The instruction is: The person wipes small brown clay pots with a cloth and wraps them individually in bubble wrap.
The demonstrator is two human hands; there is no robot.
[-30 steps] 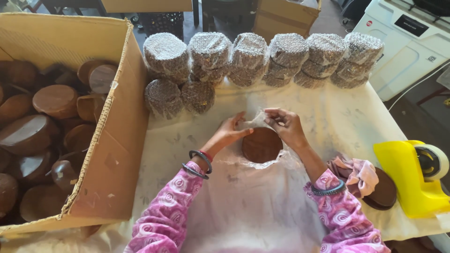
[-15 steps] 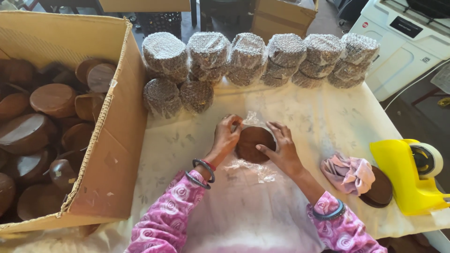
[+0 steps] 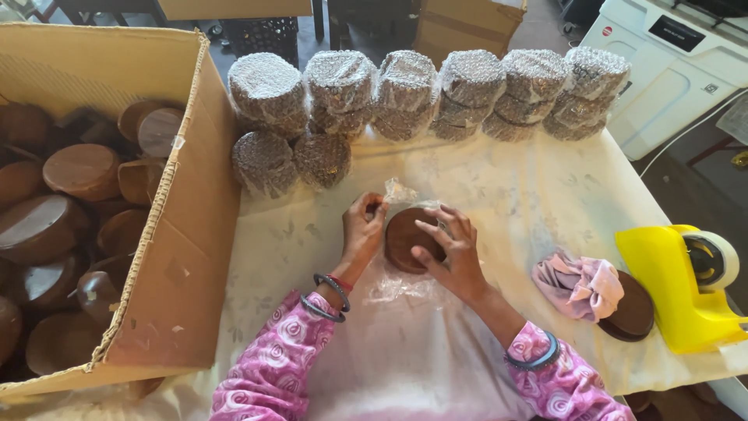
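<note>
Cardboard box (image 3: 179, 257), far left, stacked with brown wooden discs. Bubble-wrapped bundles (image 3: 405, 93) rowed behind. Left hand (image 3: 362, 230) pinching clear plastic wrap (image 3: 401, 191); right hand (image 3: 452, 249) now pressed open-fingered on round wooden disc (image 3: 405, 238), mid-table, lower than before. Yellow tape dispenser (image 3: 678, 288) rightmost.

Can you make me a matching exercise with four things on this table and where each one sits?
Things:
1. cardboard box
2. tape dispenser
3. bubble-wrapped bundles
4. round wooden disc

Places:
A. far edge of the table, in a row
B. under the right hand, on clear plastic
C. left side, full of wooden pieces
D. right edge, beside a pink cloth

Pairs: 1-C, 2-D, 3-A, 4-B
</note>
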